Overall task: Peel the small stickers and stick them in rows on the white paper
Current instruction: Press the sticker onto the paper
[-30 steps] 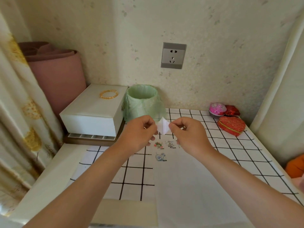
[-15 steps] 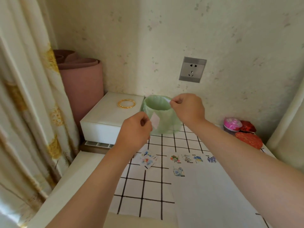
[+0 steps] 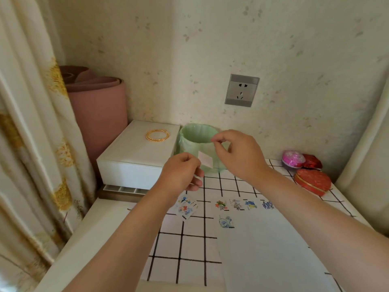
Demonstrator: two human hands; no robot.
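Fingers of our left hand [image 3: 181,175] pinch a small white square [image 3: 206,160] before the green bin [image 3: 192,136]. Our right hand [image 3: 242,154] pinches above its rim, on what we cannot tell. Best we land the square just right of the lone sticker [image 3: 226,221] on the near white paper [image 3: 273,249].

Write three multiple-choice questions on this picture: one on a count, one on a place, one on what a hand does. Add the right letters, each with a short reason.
1. How many stickers are on the white paper? A) three B) eight C) five
2. Where is the gold bangle? A) on the white box B) on the white paper C) on the floor
3. What does the left hand do? A) lies flat B) pinches a small white slip C) holds nothing
Key: 1 C, four in a row and one below; 2 A, it rests on the box top; 3 B, its fingers grip the slip's corner.
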